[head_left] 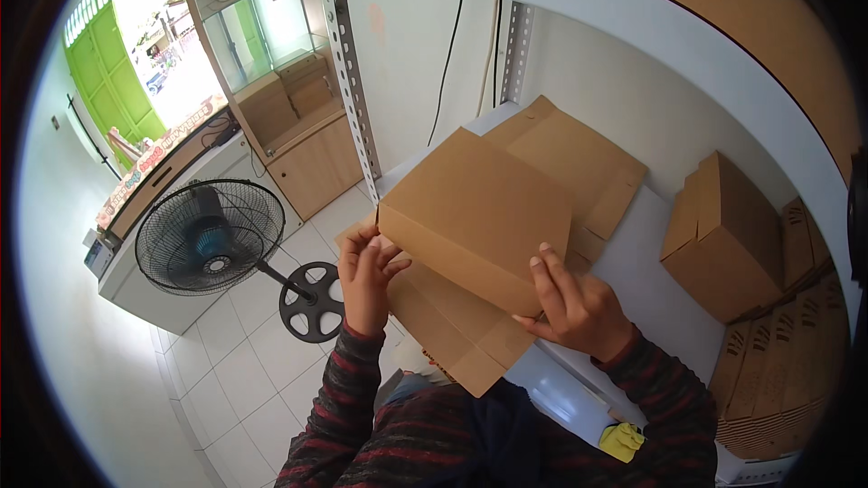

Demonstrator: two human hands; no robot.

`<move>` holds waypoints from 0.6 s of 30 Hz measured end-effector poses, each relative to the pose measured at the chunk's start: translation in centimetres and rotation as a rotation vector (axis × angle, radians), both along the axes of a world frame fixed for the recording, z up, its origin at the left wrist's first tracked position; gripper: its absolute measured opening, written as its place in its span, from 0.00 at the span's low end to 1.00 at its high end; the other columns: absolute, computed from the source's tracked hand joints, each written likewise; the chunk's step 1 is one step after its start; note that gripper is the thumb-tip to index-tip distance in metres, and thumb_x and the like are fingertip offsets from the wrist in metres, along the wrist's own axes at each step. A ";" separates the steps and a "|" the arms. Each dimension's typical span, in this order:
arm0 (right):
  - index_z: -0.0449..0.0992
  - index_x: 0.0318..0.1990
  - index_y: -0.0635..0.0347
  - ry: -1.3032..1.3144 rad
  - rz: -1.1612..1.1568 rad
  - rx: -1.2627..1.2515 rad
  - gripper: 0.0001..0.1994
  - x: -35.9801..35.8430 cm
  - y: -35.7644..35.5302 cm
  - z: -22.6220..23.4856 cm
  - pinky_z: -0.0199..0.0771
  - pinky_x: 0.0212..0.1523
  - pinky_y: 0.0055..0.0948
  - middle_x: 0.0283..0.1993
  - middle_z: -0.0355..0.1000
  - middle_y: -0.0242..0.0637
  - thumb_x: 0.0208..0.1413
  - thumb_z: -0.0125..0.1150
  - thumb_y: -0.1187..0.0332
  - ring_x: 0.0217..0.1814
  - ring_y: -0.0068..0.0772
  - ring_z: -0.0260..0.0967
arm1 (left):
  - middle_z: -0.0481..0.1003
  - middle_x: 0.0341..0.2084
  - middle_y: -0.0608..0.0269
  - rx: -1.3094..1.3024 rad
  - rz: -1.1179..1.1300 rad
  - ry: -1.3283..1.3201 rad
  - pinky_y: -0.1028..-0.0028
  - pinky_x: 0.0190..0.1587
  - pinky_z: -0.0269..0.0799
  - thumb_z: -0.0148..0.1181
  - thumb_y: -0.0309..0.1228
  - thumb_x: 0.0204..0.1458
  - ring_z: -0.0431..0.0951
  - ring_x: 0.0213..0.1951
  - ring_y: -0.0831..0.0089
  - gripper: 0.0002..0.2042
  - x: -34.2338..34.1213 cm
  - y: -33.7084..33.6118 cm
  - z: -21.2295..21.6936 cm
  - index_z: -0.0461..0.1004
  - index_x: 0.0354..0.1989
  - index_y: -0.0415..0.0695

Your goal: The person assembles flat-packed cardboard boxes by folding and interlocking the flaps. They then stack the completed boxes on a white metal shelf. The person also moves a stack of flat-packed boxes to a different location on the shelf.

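A brown cardboard box (pixel 479 212), partly folded, is tilted in front of me between both hands. At its near left corner, my left hand (pixel 364 280) has its fingers curled around the edge and a small side flap. My right hand (pixel 576 307) grips the near right corner, two fingers lying along the side and the thumb underneath. A wide flap (pixel 461 325) with crease lines hangs from the box toward my body. Behind the box, another flat cardboard piece (pixel 588 172) with creases lies on the white shelf surface (pixel 651 280); part of it is hidden.
A closed cardboard box (pixel 723 235) stands on the right, by a row of packed flat cartons (pixel 778 361). A crumpled yellow cloth (pixel 621 441) lies near my right forearm. On the left are a black standing fan (pixel 210 235) and a perforated metal shelf post (pixel 353 81).
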State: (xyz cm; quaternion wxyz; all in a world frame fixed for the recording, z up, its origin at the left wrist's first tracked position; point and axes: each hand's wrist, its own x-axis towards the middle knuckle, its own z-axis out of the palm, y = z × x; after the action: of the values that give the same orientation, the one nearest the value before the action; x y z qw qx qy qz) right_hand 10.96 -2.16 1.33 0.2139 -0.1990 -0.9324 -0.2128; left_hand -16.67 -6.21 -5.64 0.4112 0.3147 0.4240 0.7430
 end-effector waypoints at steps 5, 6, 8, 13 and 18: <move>0.70 0.49 0.75 0.000 0.077 0.028 0.25 -0.5 0.2 -1.1 0.76 0.28 0.25 0.50 0.69 0.61 0.50 0.62 0.61 0.26 0.32 0.72 | 0.65 0.54 0.61 -0.010 -0.233 -0.270 0.65 0.51 0.68 0.49 0.45 0.59 0.67 0.56 0.67 0.22 0.8 0.2 1.6 0.61 0.54 0.41; 0.69 0.49 0.75 -0.016 0.087 0.041 0.23 -0.6 0.2 -1.1 0.76 0.30 0.25 0.50 0.69 0.62 0.51 0.61 0.63 0.26 0.32 0.72 | 0.66 0.53 0.63 -0.050 -0.206 -0.274 0.67 0.49 0.69 0.50 0.43 0.58 0.68 0.55 0.67 0.21 0.9 0.4 1.4 0.60 0.54 0.42; 0.69 0.49 0.75 0.020 0.090 0.073 0.22 -0.7 0.1 -1.2 0.76 0.30 0.25 0.50 0.69 0.61 0.51 0.61 0.65 0.27 0.33 0.72 | 0.67 0.52 0.63 -0.095 -0.163 -0.200 0.68 0.49 0.69 0.51 0.42 0.58 0.69 0.54 0.68 0.21 0.6 0.7 0.8 0.59 0.55 0.43; 0.71 0.47 0.74 0.103 0.041 0.014 0.18 -0.5 0.5 -0.9 0.76 0.30 0.25 0.50 0.70 0.58 0.51 0.60 0.69 0.29 0.33 0.73 | 0.69 0.50 0.61 -0.029 -0.195 -0.285 0.67 0.47 0.71 0.55 0.35 0.56 0.71 0.52 0.70 0.20 0.1 0.9 0.5 0.60 0.55 0.43; 0.72 0.45 0.72 0.108 0.105 0.074 0.15 -0.5 0.9 -1.8 0.76 0.29 0.24 0.49 0.71 0.56 0.52 0.59 0.71 0.29 0.32 0.73 | 0.70 0.49 0.60 -0.111 -0.223 -0.336 0.64 0.50 0.70 0.56 0.31 0.54 0.71 0.52 0.69 0.18 1.1 1.0 1.9 0.63 0.53 0.41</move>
State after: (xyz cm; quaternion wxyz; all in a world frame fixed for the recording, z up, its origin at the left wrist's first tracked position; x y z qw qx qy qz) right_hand 10.45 -1.23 -0.49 0.2821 -0.1529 -0.9201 -0.2245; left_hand -15.58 -5.18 -3.70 0.5727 0.2084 0.3524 0.7102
